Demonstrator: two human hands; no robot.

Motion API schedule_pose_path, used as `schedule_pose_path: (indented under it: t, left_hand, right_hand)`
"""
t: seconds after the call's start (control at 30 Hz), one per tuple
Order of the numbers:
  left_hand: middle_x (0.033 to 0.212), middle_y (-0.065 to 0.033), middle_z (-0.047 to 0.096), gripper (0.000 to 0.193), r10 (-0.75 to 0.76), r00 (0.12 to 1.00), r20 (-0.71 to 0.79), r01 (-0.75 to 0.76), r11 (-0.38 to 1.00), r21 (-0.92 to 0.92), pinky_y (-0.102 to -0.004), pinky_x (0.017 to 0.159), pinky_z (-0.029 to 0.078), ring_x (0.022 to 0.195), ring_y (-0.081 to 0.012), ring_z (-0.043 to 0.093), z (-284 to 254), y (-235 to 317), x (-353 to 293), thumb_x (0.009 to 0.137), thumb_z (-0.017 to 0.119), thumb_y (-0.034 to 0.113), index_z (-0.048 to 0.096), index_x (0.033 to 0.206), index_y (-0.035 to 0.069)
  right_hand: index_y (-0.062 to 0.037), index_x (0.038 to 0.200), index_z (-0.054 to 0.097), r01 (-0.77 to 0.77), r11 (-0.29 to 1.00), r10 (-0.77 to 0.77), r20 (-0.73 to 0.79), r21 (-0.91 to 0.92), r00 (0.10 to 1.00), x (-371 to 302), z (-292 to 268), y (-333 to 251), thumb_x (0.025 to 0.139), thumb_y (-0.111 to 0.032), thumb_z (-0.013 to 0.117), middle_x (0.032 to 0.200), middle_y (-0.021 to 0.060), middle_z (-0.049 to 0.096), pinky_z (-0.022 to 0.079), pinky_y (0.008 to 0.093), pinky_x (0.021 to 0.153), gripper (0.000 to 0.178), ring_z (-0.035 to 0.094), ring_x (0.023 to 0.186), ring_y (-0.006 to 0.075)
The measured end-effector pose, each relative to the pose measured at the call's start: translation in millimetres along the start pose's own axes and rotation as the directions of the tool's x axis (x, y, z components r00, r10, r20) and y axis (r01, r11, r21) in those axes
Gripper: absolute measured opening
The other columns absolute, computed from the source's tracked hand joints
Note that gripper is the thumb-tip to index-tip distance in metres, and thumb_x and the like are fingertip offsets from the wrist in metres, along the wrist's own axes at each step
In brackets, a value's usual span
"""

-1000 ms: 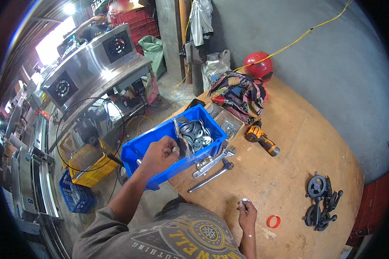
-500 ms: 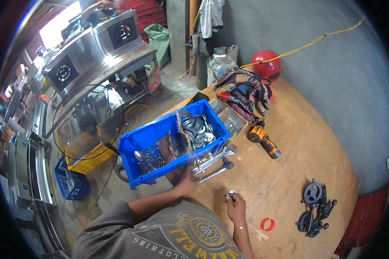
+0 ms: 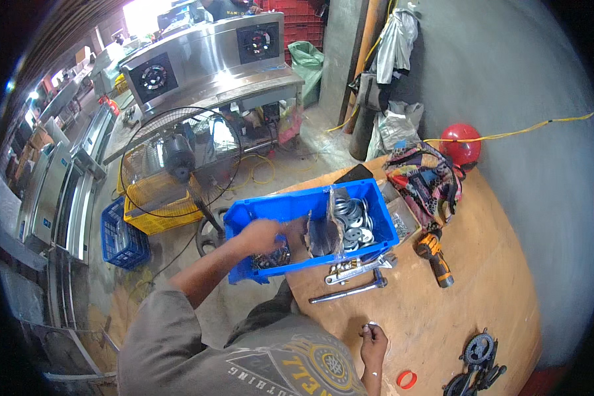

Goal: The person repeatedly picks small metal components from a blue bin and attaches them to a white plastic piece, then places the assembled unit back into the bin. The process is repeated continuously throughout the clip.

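Note:
My left hand (image 3: 261, 236) reaches into the left part of a blue plastic bin (image 3: 289, 268), over a pile of small metal hardware (image 3: 272, 257). Its fingers are smeared and partly hidden, so their grip cannot be made out. A cardboard divider (image 3: 298, 239) separates this pile from shiny round metal discs (image 3: 355, 221) at the bin's right end. Above the wooden table, my right hand (image 3: 374, 346) is closed in a pinch on a small silvery metal piece (image 3: 373, 324). In front of the bin lie an adjustable wrench (image 3: 360, 269) and a ratchet wrench (image 3: 350, 290).
An orange-black cordless drill (image 3: 434, 259) lies right of the bin, near a box of screws (image 3: 402, 221) and a patterned cloth bag (image 3: 424, 178). Black cast parts (image 3: 476, 363) and a red ring (image 3: 406, 379) are at the near right. A floor fan (image 3: 181, 158) stands at left.
My left hand has moved from beside the wrenches, up and left into the bin. The view has shifted, moving the scene within the picture. My right hand keeps its pinch on the metal piece.

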State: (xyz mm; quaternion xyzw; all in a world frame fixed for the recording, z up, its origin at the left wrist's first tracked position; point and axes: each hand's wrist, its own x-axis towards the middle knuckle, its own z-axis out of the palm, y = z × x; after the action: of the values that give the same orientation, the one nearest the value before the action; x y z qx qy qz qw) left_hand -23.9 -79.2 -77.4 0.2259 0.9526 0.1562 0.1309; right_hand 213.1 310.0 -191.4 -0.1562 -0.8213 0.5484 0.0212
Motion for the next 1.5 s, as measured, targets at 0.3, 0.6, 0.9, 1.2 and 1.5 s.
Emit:
schedule_pose_path:
  t: [0.3,0.6,0.9,1.2,1.5]
  left_hand:
    - [0.103,-0.0199,0.068,0.031,-0.036,0.964,0.262,0.011,0.995,0.098,-0.0498,0.083,0.053,0.096,-0.0386,0.066,80.5,-43.6,-11.3,0.081,0.060,0.010,0.066,0.110,0.010]
    - [0.094,-0.0201,0.068,0.027,-0.040,0.990,0.132,0.050,0.996,-0.070,-0.0496,0.083,0.052,0.092,-0.0400,0.066,62.3,-45.3,-10.5,0.082,0.061,0.015,0.065,0.107,0.007]
    - [0.106,-0.0202,0.068,0.047,0.043,0.973,0.228,0.014,0.971,-0.239,-0.0496,0.089,0.050,0.102,-0.0408,0.064,88.1,-39.4,13.2,0.079,0.064,0.008,0.060,0.126,0.012]
    - [0.099,-0.0192,0.068,0.038,-0.201,0.975,0.095,0.214,0.730,-0.649,-0.0400,0.081,0.054,0.091,-0.0284,0.067,32.2,-22.7,-3.8,0.084,0.061,0.007,0.060,0.121,0.000]
    - [0.094,-0.0049,0.066,0.024,-0.145,0.985,0.099,0.137,0.280,-0.950,-0.0293,0.075,0.052,0.085,-0.0146,0.063,-12.3,27.0,-13.5,0.085,0.069,0.008,0.063,0.106,-0.001]
  right_hand:
    - [0.0039,0.094,0.065,-0.080,0.992,0.077,-0.035,-0.096,0.996,0.5,-11.3,-23.3,0.092,-0.007,0.061,0.079,0.0117,0.065,0.050,0.0308,0.067,0.012,0.062,0.072,0.0182]
    - [0.0046,0.095,0.065,-0.103,0.975,0.110,0.024,-0.195,0.994,3.7,-9.5,-28.9,0.093,-0.008,0.060,0.080,0.0113,0.065,0.051,0.0296,0.069,0.014,0.063,0.072,0.0176]
    - [0.0037,0.092,0.065,0.064,0.950,-0.024,0.131,-0.305,0.991,41.2,4.8,-60.3,0.094,-0.010,0.062,0.082,0.0103,0.065,0.051,0.0302,0.069,0.015,0.062,0.074,0.0171]
    - [0.0036,0.091,0.065,0.063,0.960,-0.045,0.071,-0.273,0.996,41.7,4.6,-84.2,0.092,-0.007,0.061,0.083,0.0117,0.064,0.049,0.0306,0.071,0.011,0.061,0.075,0.0186]
    - [0.0024,0.095,0.067,0.236,0.961,-0.234,0.034,-0.147,0.972,40.9,20.7,-117.8,0.090,-0.009,0.064,0.088,0.0160,0.062,0.050,0.0337,0.071,0.013,0.064,0.081,0.0280]
